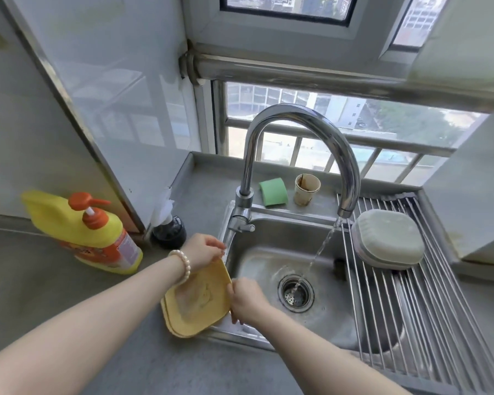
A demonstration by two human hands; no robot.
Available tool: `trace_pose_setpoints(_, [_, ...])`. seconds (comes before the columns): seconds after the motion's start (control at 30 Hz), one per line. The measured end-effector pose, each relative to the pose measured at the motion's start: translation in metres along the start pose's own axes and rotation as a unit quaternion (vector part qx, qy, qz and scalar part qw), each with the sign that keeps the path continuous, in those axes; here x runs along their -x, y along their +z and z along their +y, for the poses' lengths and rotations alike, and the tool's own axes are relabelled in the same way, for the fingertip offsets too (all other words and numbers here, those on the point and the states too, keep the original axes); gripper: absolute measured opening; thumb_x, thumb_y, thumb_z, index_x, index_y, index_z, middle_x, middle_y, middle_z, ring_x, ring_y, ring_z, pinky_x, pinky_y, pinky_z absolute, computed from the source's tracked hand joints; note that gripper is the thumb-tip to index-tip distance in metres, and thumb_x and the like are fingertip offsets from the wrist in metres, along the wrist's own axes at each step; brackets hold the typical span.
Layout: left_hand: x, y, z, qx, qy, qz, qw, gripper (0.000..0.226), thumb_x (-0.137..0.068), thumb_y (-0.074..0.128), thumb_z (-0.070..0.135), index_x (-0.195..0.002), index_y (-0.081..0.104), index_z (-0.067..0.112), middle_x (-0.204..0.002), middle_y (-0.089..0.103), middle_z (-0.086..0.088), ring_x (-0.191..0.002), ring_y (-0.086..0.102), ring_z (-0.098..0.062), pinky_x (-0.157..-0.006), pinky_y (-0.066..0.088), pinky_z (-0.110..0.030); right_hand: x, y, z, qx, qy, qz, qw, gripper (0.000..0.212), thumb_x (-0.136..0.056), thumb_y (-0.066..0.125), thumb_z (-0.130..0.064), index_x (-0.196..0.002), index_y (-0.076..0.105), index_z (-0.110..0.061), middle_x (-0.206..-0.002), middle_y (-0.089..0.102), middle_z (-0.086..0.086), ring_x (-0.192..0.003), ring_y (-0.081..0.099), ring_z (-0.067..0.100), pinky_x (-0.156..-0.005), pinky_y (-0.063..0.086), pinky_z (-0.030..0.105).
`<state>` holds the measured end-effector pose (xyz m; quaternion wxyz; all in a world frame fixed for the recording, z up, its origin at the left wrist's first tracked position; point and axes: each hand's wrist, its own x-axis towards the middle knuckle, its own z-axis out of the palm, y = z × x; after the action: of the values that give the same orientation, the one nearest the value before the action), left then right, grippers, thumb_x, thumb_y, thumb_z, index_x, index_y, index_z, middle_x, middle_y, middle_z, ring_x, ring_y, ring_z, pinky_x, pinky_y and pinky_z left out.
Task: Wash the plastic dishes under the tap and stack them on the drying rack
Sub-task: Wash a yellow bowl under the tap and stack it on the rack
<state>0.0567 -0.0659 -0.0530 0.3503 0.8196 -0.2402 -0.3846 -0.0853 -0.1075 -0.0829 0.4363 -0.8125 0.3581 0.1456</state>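
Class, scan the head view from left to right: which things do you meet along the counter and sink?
Yellow detergent bottle → black stopper → yellow dishes → drain → pale dishes upside down on the drying rack.

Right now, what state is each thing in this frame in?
tap: running, stream falling into the drain.
yellow plastic dishes: stacked at the sink's left edge, not under the water.
left hand: holds the dishes' far rim.
right hand: holds their near-right rim.
grey-green dishes: upside down on the drying rack.
paper cup: upright, stained.
detergent bottle: upright, pump on.
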Motion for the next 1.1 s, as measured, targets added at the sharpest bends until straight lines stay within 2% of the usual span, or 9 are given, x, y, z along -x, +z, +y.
trace_pose_setpoints(0.13, [0.003, 0.002, 0.012, -0.156, 0.054, 0.049, 0.985, 0.021, -0.087, 0.056, 0.012, -0.094, 0.073, 0.022, -0.090, 0.066, 0.006, -0.088, 0.061, -0.012, -0.078, 0.044, -0.021, 0.005, -0.004, 0.000, 0.030, -0.048, 0.013, 0.998, 0.025, -0.096, 0.036, -0.010, -0.120, 0.043, -0.007, -0.092, 0.067, 0.022, -0.076, 0.067, 0.037, -0.056, 0.055, 0.039])
trace_pose_setpoints(0.27, [-0.002, 0.011, 0.029, -0.238, 0.083, -0.006, 0.968, 0.031, -0.084, 0.051, 0.009, -0.085, 0.072, 0.032, -0.102, 0.070, 0.006, -0.097, 0.062, -0.017, -0.089, 0.049, -0.030, 0.023, -0.024, 0.009, -0.056, -0.044, 0.024, 0.997, 0.029, -0.092, 0.030, -0.009, -0.113, 0.051, -0.008, -0.063, 0.057, 0.008, -0.039, 0.054, 0.016, -0.042, 0.047, 0.028])
trace_pose_setpoints(0.37, [-0.009, 0.022, 0.045, -0.240, 0.086, -0.028, 0.967, 0.037, -0.087, 0.044, 0.005, -0.101, 0.072, 0.024, -0.114, 0.068, -0.001, -0.103, 0.061, -0.021, -0.092, 0.049, -0.034, 0.034, -0.038, 0.020, -0.094, -0.036, 0.021, 0.995, 0.030, -0.091, 0.029, -0.006, -0.108, 0.053, -0.004, -0.050, 0.054, 0.006, -0.033, 0.045, 0.014, -0.037, 0.036, 0.022])
trace_pose_setpoints(0.53, [-0.018, 0.034, 0.065, -0.138, 0.051, -0.039, 0.988, 0.034, -0.092, 0.039, -0.004, -0.101, 0.067, 0.012, -0.120, 0.061, -0.023, -0.114, 0.054, -0.040, -0.091, 0.047, -0.040, 0.049, -0.055, 0.041, -0.133, -0.020, 0.048, 0.990, 0.033, -0.092, 0.027, -0.006, -0.113, 0.053, -0.006, -0.049, 0.055, 0.009, -0.030, 0.041, 0.012, -0.038, 0.035, 0.022])
trace_pose_setpoints(0.73, [-0.029, 0.049, 0.067, -0.105, 0.070, -0.127, 0.984, 0.043, -0.096, 0.049, 0.008, -0.138, 0.042, 0.012, -0.142, 0.045, -0.004, -0.128, 0.044, -0.019, -0.100, 0.037, -0.027, 0.060, -0.068, 0.059, -0.187, -0.011, 0.100, 0.977, 0.036, -0.092, 0.028, -0.005, -0.116, 0.053, -0.015, -0.049, 0.054, 0.008, -0.034, 0.046, 0.013, -0.036, 0.034, 0.022])
trace_pose_setpoints(0.87, [-0.028, 0.053, 0.055, -0.092, 0.094, -0.086, 0.988, 0.043, -0.095, 0.054, 0.030, -0.135, 0.043, 0.017, -0.131, 0.050, -0.002, -0.120, 0.049, -0.019, -0.101, 0.039, -0.029, 0.067, -0.075, 0.065, -0.191, -0.034, 0.122, 0.973, 0.034, -0.097, 0.029, -0.008, -0.119, 0.053, -0.020, -0.046, 0.052, 0.003, -0.030, 0.045, 0.008, -0.035, 0.032, 0.017])
trace_pose_setpoints(0.97, [-0.021, 0.046, 0.050, 0.031, 0.066, -0.054, 0.996, 0.029, -0.095, 0.055, 0.028, -0.121, 0.049, 0.016, -0.110, 0.057, -0.006, -0.089, 0.057, -0.013, -0.076, 0.045, -0.022, 0.069, -0.083, 0.073, -0.219, -0.030, 0.120, 0.968, 0.033, -0.098, 0.031, -0.007, -0.115, 0.053, -0.024, -0.047, 0.052, 0.005, -0.032, 0.046, 0.011, -0.034, 0.031, 0.021])
trace_pose_setpoints(1.03, [-0.006, 0.039, 0.052, 0.162, -0.052, -0.162, 0.972, 0.030, -0.095, 0.050, 0.039, -0.106, 0.059, 0.012, -0.097, 0.064, -0.009, -0.077, 0.061, -0.016, -0.069, 0.050, -0.025, 0.070, -0.088, 0.076, -0.243, -0.020, 0.121, 0.962, 0.029, -0.099, 0.033, -0.007, -0.111, 0.058, -0.017, -0.052, 0.053, 0.010, -0.035, 0.047, 0.014, -0.033, 0.032, 0.024])
trace_pose_setpoints(1.1, [0.006, 0.036, 0.048, 0.185, -0.126, -0.267, 0.937, 0.053, -0.092, 0.045, 0.056, -0.104, 0.068, 0.011, -0.101, 0.070, -0.011, -0.090, 0.067, -0.027, -0.075, 0.055, -0.033, 0.069, -0.092, 0.080, -0.222, -0.010, 0.160, 0.962, 0.025, -0.099, 0.041, -0.012, -0.105, 0.066, -0.008, -0.061, 0.057, 0.013, -0.043, 0.052, 0.018, -0.041, 0.043, 0.034])
